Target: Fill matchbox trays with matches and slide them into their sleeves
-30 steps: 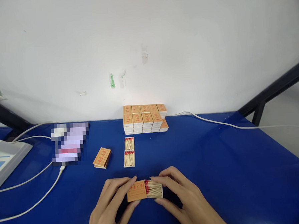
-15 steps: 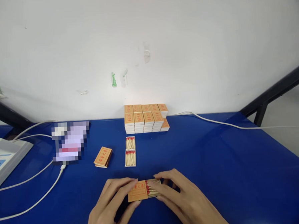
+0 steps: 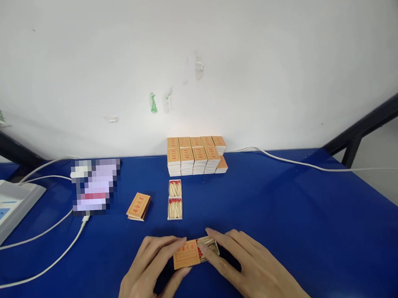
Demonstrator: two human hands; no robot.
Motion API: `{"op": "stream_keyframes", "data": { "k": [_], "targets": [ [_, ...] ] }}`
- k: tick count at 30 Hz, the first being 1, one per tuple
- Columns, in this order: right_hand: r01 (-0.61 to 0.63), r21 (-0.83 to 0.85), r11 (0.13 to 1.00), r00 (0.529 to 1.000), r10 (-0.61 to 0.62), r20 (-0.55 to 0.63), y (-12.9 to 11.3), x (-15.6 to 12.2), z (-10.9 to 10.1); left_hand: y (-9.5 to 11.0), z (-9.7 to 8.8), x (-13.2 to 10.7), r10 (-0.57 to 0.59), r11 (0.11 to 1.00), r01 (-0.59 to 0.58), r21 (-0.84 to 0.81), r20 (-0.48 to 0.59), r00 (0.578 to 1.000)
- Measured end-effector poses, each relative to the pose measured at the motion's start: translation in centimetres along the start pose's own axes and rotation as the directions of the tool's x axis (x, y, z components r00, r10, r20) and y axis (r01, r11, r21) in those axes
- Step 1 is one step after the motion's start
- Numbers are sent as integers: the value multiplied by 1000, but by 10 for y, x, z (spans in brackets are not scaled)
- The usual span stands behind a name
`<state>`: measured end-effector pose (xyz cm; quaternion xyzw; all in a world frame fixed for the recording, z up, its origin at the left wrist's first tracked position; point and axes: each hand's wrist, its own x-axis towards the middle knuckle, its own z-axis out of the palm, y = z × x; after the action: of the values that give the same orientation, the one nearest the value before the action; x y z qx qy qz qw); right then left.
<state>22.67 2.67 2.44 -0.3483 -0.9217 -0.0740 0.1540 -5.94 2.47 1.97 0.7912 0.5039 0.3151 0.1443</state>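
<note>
My left hand point(image 3: 155, 267) grips the orange sleeve of a matchbox point(image 3: 186, 255), with fingers on its far edge and the thumb on its near edge. The tray sticks out of the sleeve on the right and shows red-headed matches point(image 3: 207, 246). My right hand point(image 3: 240, 262) is closed about this tray. One fingertip lies over the matches near the sleeve's edge and another reaches the tray's far edge. Beyond my hands, two open trays of matches point(image 3: 175, 208) lie end to end. Left of them are stacked orange matchbox sleeves point(image 3: 139, 206).
Stacked matchboxes point(image 3: 194, 160) stand at the back against the white wall point(image 3: 265, 74). On the left of the blue table point(image 3: 288, 206) lie a pixelated phone point(image 3: 99, 185), white cables point(image 3: 67, 256) and a white box-like object point(image 3: 17, 194). Another cable point(image 3: 286, 163) runs along the back right.
My right hand has shifted its fingers on the tray: the digit under the near edge is gone from there, and a fingertip now lies over the match heads. The left hand keeps its grip.
</note>
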Motion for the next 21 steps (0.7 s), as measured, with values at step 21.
{"op": "stream_keyframes", "data": {
  "k": [21],
  "targets": [
    [13,-51,999,991,-20,-132,-2,16,-5,0,1,-1,-15,1000,14,19,19,1000]
  ]
}}
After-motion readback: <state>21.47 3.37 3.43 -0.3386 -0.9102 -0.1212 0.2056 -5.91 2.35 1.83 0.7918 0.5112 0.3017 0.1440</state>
